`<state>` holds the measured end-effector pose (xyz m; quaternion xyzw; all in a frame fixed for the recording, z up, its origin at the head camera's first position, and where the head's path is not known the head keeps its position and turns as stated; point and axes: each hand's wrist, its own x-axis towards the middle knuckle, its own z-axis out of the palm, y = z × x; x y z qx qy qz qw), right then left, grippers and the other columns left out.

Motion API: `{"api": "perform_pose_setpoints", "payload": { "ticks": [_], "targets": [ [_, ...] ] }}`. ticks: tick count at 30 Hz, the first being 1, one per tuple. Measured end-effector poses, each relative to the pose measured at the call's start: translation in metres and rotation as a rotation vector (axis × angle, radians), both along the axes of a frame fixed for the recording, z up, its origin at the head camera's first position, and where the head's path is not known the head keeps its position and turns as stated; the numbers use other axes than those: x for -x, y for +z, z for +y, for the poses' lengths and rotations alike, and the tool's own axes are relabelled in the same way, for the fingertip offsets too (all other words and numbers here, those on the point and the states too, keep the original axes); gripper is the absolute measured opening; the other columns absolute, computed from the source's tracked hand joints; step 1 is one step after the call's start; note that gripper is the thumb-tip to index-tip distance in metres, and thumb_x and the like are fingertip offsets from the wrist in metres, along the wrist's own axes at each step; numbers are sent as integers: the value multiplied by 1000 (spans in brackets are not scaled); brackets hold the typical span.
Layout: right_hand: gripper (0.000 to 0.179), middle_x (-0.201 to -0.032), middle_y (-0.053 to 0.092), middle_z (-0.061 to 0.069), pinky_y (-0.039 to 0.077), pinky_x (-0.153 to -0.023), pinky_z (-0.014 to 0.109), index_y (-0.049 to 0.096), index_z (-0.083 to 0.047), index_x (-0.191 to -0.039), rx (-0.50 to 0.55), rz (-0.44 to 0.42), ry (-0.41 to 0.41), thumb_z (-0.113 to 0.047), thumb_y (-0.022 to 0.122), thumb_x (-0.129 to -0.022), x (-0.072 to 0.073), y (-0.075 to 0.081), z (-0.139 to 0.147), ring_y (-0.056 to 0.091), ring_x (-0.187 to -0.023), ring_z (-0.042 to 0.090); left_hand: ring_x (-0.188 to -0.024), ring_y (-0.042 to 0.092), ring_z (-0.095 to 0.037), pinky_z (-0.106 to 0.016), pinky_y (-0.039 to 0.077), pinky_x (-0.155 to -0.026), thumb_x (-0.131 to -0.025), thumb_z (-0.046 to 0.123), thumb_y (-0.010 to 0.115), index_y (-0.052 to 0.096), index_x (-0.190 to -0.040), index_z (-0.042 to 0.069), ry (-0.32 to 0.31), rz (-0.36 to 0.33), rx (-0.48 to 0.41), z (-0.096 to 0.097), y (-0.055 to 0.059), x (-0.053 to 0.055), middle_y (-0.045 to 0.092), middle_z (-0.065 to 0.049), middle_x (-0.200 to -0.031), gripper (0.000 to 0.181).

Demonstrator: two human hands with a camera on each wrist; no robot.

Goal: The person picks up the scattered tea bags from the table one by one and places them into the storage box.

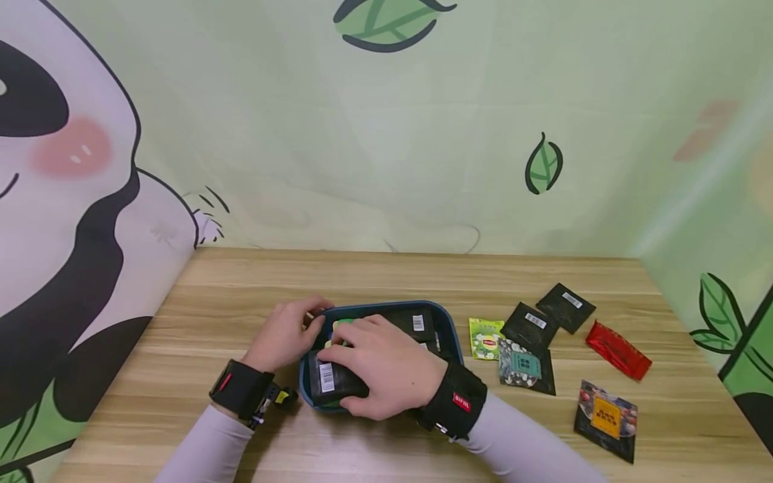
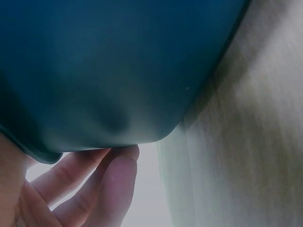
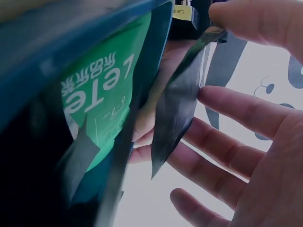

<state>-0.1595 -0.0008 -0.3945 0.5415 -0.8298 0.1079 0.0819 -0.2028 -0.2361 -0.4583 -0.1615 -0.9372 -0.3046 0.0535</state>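
A blue plastic bin [image 1: 457, 342] stands on the table, filled with tea sachets. At its back left corner my left hand [image 1: 284, 335] grips the rim, fingers against the outer wall [image 2: 113, 85] in the left wrist view. Over the bin, my right hand [image 1: 392, 365] pinches a black sachet [image 3: 177, 101] between thumb and fingers; a white barcode label shows on a black sachet [image 1: 338, 384] under that hand. Inside the bin are a green sachet [image 3: 106, 94] with white lettering and more black sachets [image 1: 410, 318]. Part of the contents is hidden by the right hand.
Right of the bin lie a yellow-green sachet [image 1: 485, 337], black barcoded sachets [image 1: 566, 307], a patterned sachet with a teal label [image 1: 522, 365], a red packet [image 1: 619, 350] and a sachet with an orange label [image 1: 606, 419]. A printed backdrop [image 1: 374, 168] rises behind the table.
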Motion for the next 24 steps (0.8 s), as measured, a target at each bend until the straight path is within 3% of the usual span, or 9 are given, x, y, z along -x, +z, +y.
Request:
{"api": "perform_pose_setpoints", "payload": {
  "ticks": [2, 5, 9, 12, 16, 24],
  "targets": [
    [63, -119, 55, -6, 36, -103, 34, 63, -21, -132, -7, 1, -11, -55, 67, -78, 1, -2, -2, 54, -109, 13, -79, 60, -11, -28, 49, -61, -97, 21, 58, 68, -120, 19, -2, 0, -2, 0, 0, 0, 69, 1, -100, 26],
    [83, -139, 51, 1, 31, -111, 40, 52, -20, -146, -37, -25, -34, -69, 60, -80, 1, -6, 0, 49, -127, 20, -81, 62, -11, -28, 49, -62, -97, 21, 57, 68, -121, 19, -4, -1, -1, 0, -1, -1, 69, 1, -102, 26],
    [110, -166, 20, 7, 18, -117, 53, 25, -22, -161, -56, -68, -63, -88, 44, -75, -1, -9, 9, 18, -151, 29, -83, 63, -10, -27, 50, -64, -97, 22, 57, 68, -121, 18, -6, 13, 13, 1, -2, -1, 70, 2, -102, 27],
    [114, -168, 6, 3, 14, -117, 56, 15, -24, -163, -35, -87, -75, -91, 40, -73, -1, -11, 20, 5, -153, 25, -83, 63, -10, -28, 50, -66, -97, 22, 57, 69, -120, 18, -10, 34, 25, 2, -2, -1, 70, 2, -101, 26],
    [114, -168, 1, 0, 13, -116, 56, 13, -25, -163, -10, -108, -119, -90, 41, -74, -1, -12, 44, 1, -153, 24, -84, 64, -11, -29, 51, -69, -97, 21, 57, 69, -119, 18, -7, 36, 23, 2, -1, -1, 70, 0, -101, 25],
    [117, -168, 2, -2, 15, -116, 55, 17, -24, -163, -6, -139, -310, -86, 54, -71, 2, -21, 118, 7, -153, 28, -85, 62, -13, -29, 49, -66, -97, 20, 57, 69, -121, 17, 0, 17, 28, 1, 1, -1, 70, -2, -105, 27]
  ]
}}
